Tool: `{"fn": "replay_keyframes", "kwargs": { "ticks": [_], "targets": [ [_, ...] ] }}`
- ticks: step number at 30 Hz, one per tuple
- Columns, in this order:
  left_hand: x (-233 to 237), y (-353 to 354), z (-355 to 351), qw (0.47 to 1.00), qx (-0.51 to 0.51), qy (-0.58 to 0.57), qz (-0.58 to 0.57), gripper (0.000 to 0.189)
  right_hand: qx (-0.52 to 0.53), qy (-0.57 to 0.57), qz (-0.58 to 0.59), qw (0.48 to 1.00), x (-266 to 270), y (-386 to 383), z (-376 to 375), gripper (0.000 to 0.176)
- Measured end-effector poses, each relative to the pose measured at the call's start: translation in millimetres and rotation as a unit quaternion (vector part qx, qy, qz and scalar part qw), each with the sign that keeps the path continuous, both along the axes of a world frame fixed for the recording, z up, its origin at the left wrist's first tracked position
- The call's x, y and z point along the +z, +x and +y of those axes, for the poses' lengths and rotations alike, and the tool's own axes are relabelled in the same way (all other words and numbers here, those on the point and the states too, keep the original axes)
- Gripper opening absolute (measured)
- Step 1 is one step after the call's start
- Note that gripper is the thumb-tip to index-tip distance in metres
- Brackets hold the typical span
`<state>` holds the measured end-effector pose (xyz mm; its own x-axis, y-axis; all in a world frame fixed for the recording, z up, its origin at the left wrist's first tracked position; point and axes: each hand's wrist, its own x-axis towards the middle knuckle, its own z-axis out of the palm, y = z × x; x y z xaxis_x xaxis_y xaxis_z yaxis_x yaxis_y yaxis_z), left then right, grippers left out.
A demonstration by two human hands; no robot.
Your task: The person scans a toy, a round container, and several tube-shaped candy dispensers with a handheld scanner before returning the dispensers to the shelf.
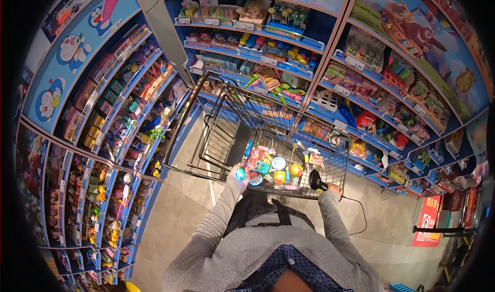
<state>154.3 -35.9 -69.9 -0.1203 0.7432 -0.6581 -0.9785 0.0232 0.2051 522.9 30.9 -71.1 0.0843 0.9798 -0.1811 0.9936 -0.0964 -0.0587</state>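
My left hand [237, 175] is closed around a small turquoise item [241, 174] at the near left side of a black wire shopping cart [206, 155]. Small colourful toys and packages lie inside the cart, among them a teal item [263, 168], a round white-and-blue one [278, 163] and a yellow-orange one [296, 170]. At the cart's near right side, my right hand [334, 189] is closed by a black handheld device [316, 180]. A thin black cable [364, 209] hangs from that side. The fingers of my right hand are partly hidden behind the device.
Blue shelves [247, 28] full of small toys stand beyond the cart. More curved toy shelves [121, 111] line the left, and others [381, 80] the right. A red sign [427, 221] and a dark bar [438, 230] are at the lower right. Tiled floor [180, 209] shows around me.
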Motion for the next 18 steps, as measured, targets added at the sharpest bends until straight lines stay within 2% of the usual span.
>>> {"fn": "replay_keyframes", "kwargs": {
  "ticks": [1, 2, 5, 9, 11, 12, 18],
  "targets": [
    [13, 0, 7, 0.994, 0.041, -0.020, -0.100, 0.018, 0.000, 0.000, -0.001, 1.000, -1, 3, -2, 0.031],
    [29, 2, 12, 0.991, 0.056, -0.028, -0.122, 0.016, 0.002, 0.006, 0.007, 1.000, -4, 7, -3, 0.031],
    [72, 10, 31, 0.990, 0.094, 0.013, -0.109, 0.014, 0.002, 0.017, 0.012, 1.000, -2, 11, -5, 0.028],
    [118, 17, 47, 0.986, 0.089, 0.084, -0.117, 0.014, 0.021, 0.038, 0.004, 0.999, -6, 22, -11, 0.027],
    [123, 18, 53, 0.982, 0.101, 0.106, -0.122, 0.015, 0.013, 0.035, 0.003, 0.999, -1, 25, -13, 0.028],
    [126, 18, 55, 0.980, 0.108, 0.105, -0.127, 0.015, -0.013, -0.012, -0.008, 1.000, -4, 29, -11, 0.038],
    [129, 12, 55, 0.986, 0.129, 0.044, -0.098, 0.016, -0.031, -0.018, -0.011, 0.999, -4, 46, -12, 0.033]
  ]
}}
